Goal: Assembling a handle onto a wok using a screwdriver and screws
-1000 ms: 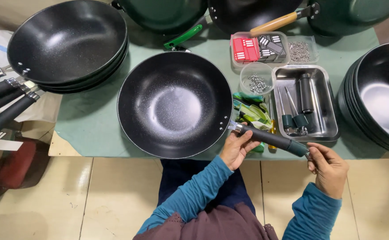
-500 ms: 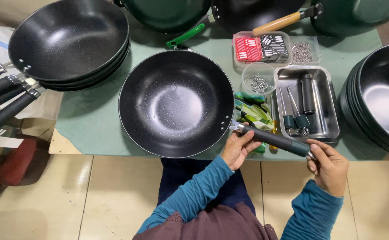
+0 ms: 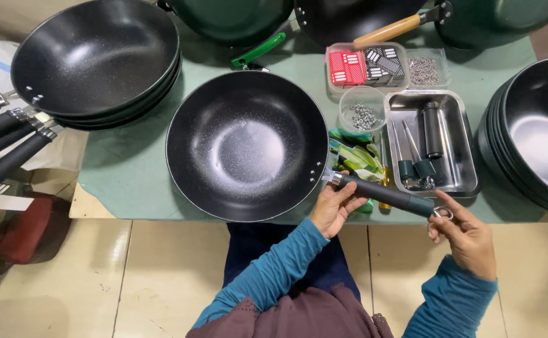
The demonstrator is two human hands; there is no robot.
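A black speckled wok (image 3: 247, 144) lies on the green mat (image 3: 136, 169) in front of me. Its dark handle (image 3: 386, 195) points right and toward me. My left hand (image 3: 335, 205) grips the handle close to the metal joint at the wok's rim. My right hand (image 3: 465, 235) pinches a small metal ring (image 3: 444, 213) at the handle's far end. A steel tray (image 3: 461, 181) holding screwdrivers and a dark handle sits just beyond my right hand.
A stack of finished woks (image 3: 96, 59) with handles stands at the left, a stack of handleless woks (image 3: 537, 138) at the right. A clear cup of screws (image 3: 363, 112), a box of red and black packets (image 3: 365, 66) and green wrappers (image 3: 355, 156) lie between.
The wok and handle have stayed in place. My right hand's fingers have shifted slightly on the ring at the handle's end.
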